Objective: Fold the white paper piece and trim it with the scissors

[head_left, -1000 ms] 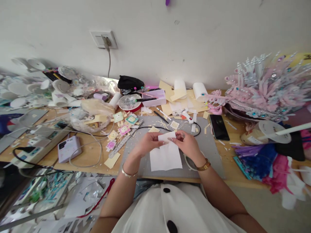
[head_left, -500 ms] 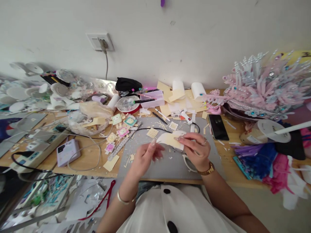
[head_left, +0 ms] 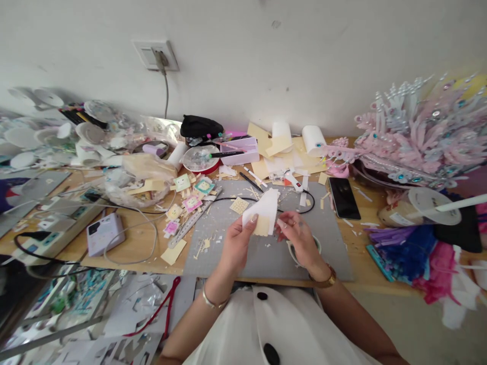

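Observation:
Above the grey cutting mat [head_left: 220, 263], my left hand [head_left: 239, 238] pinches a white paper sheet [head_left: 268, 205] by its lower left side, thumb in front. A cream-coloured piece [head_left: 262, 225] shows against the lower part of the sheet. My right hand [head_left: 299, 238] is just right of the sheet, fingers loosely bent and apart, seemingly with nothing in them. Partly behind that hand lies a round whitish ring [head_left: 318, 245], like a tape roll. A small cream square with a dotted pattern [head_left: 239, 206] rests on the mat left of the sheet.
Small decorated face squares [head_left: 192, 203] and a metal ruler [head_left: 194, 217] lie left of the mat. Behind are a glue gun [head_left: 292, 181] with a black cable, pens and a lilac box [head_left: 239, 152]. To the right are a phone [head_left: 344, 197], lidded cup [head_left: 403, 210] and pink headdress [head_left: 418, 137].
The white sheet with the cream piece has passed from my right hand to my left and now stands more upright. My right hand has drawn away from it, to the right.

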{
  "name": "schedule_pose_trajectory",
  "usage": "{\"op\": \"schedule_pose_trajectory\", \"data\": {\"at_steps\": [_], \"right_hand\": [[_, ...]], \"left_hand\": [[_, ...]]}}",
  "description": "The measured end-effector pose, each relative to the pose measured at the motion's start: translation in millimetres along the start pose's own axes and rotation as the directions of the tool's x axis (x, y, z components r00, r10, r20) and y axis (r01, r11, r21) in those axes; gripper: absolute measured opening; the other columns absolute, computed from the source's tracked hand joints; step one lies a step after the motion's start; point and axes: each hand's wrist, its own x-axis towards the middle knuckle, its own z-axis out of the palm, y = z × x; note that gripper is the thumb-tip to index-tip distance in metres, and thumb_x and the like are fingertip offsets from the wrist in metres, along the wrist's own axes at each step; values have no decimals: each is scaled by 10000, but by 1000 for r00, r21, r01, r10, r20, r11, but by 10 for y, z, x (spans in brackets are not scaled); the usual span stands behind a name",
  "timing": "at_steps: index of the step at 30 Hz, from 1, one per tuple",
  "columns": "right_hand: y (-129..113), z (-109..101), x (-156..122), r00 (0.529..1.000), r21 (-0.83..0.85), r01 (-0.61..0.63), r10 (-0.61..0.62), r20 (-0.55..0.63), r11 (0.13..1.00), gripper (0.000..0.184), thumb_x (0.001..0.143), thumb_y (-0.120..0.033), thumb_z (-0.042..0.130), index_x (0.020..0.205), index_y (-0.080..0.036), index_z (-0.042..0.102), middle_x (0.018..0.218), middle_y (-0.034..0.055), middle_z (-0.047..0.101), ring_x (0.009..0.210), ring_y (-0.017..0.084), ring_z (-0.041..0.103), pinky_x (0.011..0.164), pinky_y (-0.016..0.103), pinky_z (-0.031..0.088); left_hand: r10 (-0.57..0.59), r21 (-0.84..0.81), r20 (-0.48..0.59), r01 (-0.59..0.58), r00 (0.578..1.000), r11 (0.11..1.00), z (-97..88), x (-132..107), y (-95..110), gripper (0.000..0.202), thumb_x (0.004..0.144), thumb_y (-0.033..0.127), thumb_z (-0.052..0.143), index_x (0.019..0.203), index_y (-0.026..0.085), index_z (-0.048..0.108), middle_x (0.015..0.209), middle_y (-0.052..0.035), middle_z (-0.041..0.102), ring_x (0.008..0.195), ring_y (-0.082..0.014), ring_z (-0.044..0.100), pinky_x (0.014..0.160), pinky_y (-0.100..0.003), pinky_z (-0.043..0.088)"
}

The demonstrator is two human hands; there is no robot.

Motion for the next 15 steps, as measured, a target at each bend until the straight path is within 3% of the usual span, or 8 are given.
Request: {"op": "schedule_pose_trajectory", "data": {"at_steps": [2,3,6,10,15], "right_hand": [[-16,36,-14,968,63,-201,189,166,978,259,754,-401,665,891,-181,656,728,20,660,605,161,583,471,241,467],[-14,56,-24,954,66,-250,235,184,966,260,720,-408,697,825,-173,660,687,11,656,580,152,566,471,238,451],[30,119,-68,955,130,-297,292,52,946,281,654,-420,762,693,-161,658,603,0,643,533,138,534,480,245,429],[91,203,-143,911,295,-301,365,-194,907,337,600,-450,795,738,-164,683,636,20,672,509,146,535,453,260,437],[117,245,-206,907,332,-322,389,-162,887,334,638,-455,769,831,-191,702,733,52,712,564,177,594,454,272,484]], "left_hand": [[-19,63,46,16,999,998,3,-16,-29,300,783,415,702,933,156,714,812,-21,710,724,-143,576,725,-257,446],[-39,80,66,34,997,996,15,-27,-45,297,784,417,700,918,153,714,788,-18,702,702,-139,562,710,-255,443],[-79,24,86,77,993,997,93,-67,-109,309,751,421,731,924,166,710,775,-12,686,697,-138,552,697,-253,439],[-119,-156,103,135,987,979,217,-120,-235,390,681,406,789,978,168,707,821,-27,670,717,-132,539,678,-238,429],[-162,-213,61,171,985,962,240,-117,-340,324,705,451,759,809,152,692,623,23,534,559,-86,398,506,-201,339]]}}
